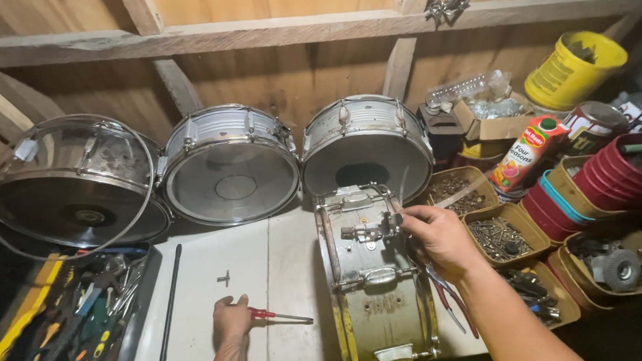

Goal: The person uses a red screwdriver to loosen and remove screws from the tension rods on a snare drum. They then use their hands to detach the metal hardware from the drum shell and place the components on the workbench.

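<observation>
A worn silver snare drum [374, 289] lies on its side on the white work surface [261, 271]. My right hand [438, 234] pinches a small knob on the drum's metal strainer fitting [365, 230], fingers closed on it. Red-handled pliers [453, 306] lie just under my right wrist. My left hand [232, 320] rests on the white surface to the left of the drum, its fingers on the red handle of a small screwdriver [277, 315] that points right. A small metal drum key [224, 277] lies a little above that hand.
Three more drums [229, 166] lean against the wooden wall behind. A tool tray [82, 311] sits at the left, with a black rod [170, 296] beside it. Tubs of screws and parts [500, 236], a juice carton and paint cans crowd the right.
</observation>
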